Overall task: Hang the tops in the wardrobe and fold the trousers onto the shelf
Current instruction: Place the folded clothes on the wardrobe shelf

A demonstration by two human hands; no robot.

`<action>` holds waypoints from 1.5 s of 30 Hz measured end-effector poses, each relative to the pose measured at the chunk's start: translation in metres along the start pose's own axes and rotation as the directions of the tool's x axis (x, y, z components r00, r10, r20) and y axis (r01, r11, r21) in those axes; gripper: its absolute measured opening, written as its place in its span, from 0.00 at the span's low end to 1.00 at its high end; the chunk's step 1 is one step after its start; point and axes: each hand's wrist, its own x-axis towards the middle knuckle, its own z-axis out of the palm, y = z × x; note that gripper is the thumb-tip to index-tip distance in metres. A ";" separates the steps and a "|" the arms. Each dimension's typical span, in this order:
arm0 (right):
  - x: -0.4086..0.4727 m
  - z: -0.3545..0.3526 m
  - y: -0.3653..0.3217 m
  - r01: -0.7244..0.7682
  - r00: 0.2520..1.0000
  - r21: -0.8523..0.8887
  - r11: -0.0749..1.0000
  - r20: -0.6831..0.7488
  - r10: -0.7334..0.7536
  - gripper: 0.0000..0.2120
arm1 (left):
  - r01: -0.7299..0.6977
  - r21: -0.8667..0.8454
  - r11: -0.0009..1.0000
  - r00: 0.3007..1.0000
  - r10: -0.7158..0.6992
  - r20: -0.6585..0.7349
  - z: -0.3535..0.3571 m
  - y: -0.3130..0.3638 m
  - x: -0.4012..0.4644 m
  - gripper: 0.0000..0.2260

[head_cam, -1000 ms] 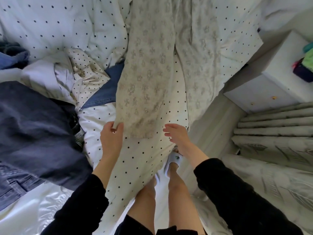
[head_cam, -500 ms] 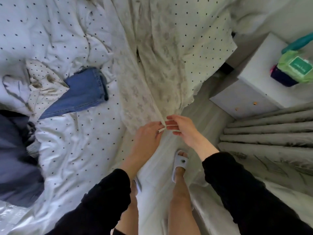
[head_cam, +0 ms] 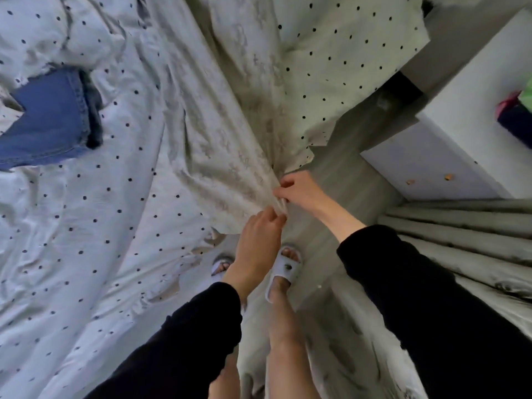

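Early in the task, by the look of it: no wardrobe or shelf in view, nothing hung, nothing folded flat. Pale patterned trousers (head_cam: 230,133) lying lengthwise down the bed, the near end drawn together at the bed's near edge, probably the start of a lengthwise fold. Left hand (head_cam: 260,240) pinching that gathered end from below, fingers curled on the cloth; right hand (head_cam: 299,191) pinching the same bunch from just above, fingertips almost touching the left's. Left to do: fold completed, trousers carried to the shelf, tops found and hung.

Around: dotted duvet (head_cam: 86,226) rumpled over the whole bed, liable to catch the fabric while folding. Blue jeans (head_cam: 49,119) at the bed's far left edge, part tucked under the duvet, apparently still waiting. White bedside cabinet (head_cam: 449,145) off the bed's right corner, grey curtain (head_cam: 460,240) beside it, slippered feet (head_cam: 283,272) on the narrow strip of floor between. Little room to step back.
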 end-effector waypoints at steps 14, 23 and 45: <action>0.045 0.016 0.077 -0.207 0.967 0.174 0.963 -0.115 0.229 0.11 | -0.205 0.170 0.964 0.974 0.184 0.129 0.067 -0.025 0.018 0.10; 0.038 0.009 0.040 -0.202 0.979 0.030 0.979 -0.018 0.203 0.20 | 0.011 0.134 0.991 0.888 -0.071 0.455 0.019 -0.069 0.022 0.22; 0.147 -0.117 -0.325 0.174 0.913 -0.485 0.857 -0.246 -0.324 0.15 | 0.386 -0.651 0.654 0.793 -0.595 -0.128 -0.235 -0.196 0.230 0.14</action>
